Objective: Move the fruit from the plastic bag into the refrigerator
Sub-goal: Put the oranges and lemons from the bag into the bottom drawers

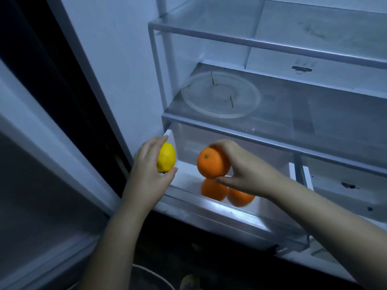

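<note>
Two oranges (214, 190) lie by the front edge of the drawer (209, 208). The right hand (245, 170) grips a third orange (212, 163) just above, seemingly to join them. The left hand (146, 172) clasps a lemon (166, 156) at the left edge, apparently waiting.

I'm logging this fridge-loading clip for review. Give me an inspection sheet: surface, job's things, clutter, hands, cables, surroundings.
Surface: crisper drawer pulled out beneath the glass shelf.
Job's things: lemon and orange in hand; two loose oranges lie in the drawer; plastic bag not in view.
Clutter: round glass plate on the shelf.
Hands: left hand grips the lemon; right hand grips the orange above the drawer.
Cables: nothing seen.
Surroundings: fridge door open at left; second drawer at right, dark specks inside.
</note>
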`<state>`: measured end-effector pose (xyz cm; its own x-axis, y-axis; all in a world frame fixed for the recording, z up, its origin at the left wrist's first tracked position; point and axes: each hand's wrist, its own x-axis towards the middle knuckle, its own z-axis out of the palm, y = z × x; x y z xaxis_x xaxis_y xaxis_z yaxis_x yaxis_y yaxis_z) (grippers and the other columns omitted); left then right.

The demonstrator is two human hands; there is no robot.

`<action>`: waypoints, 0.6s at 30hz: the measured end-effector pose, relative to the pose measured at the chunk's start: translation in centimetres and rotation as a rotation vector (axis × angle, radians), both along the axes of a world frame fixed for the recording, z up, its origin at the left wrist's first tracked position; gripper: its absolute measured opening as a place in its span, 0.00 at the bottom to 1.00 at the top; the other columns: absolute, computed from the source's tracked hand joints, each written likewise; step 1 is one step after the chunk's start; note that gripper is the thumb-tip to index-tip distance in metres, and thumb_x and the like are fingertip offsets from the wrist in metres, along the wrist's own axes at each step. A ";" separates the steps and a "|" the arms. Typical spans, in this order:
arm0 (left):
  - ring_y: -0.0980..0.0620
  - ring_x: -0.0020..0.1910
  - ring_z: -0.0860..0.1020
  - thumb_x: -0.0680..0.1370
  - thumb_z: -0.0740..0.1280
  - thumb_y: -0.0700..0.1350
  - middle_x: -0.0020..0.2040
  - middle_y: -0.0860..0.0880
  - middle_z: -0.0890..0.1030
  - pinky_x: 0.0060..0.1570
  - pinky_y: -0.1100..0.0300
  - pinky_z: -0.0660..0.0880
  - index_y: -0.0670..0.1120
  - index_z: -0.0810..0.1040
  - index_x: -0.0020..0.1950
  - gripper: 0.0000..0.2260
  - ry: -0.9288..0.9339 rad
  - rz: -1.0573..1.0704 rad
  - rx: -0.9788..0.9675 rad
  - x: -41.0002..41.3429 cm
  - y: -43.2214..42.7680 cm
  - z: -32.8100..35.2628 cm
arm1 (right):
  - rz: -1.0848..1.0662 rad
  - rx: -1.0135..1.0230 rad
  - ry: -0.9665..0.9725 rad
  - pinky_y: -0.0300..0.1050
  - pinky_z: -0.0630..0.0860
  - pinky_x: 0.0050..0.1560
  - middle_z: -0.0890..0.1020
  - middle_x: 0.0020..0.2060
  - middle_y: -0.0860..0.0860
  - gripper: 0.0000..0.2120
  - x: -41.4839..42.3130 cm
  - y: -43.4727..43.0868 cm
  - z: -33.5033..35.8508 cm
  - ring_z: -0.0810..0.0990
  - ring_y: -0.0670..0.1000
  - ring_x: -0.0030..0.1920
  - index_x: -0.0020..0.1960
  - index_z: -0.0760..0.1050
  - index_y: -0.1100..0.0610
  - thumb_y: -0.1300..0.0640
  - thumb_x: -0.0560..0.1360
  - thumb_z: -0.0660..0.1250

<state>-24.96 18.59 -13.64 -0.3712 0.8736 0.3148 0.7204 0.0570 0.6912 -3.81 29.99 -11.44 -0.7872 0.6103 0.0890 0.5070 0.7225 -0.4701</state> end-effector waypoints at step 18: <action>0.59 0.66 0.67 0.70 0.73 0.39 0.66 0.57 0.69 0.63 0.73 0.61 0.52 0.68 0.70 0.31 0.005 -0.065 -0.018 -1.1 0.4 -1.7 | 0.031 -0.121 -0.266 0.47 0.68 0.61 0.68 0.65 0.57 0.38 -8.7 4.9 -11.2 0.70 0.57 0.64 0.72 0.61 0.57 0.54 0.67 0.74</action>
<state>-26.07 19.01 -15.35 -0.3122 0.9012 0.3005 0.7268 0.0229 0.6865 -12.53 34.90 -22.68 -0.7917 0.5790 -0.1951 0.6024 0.6865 -0.4071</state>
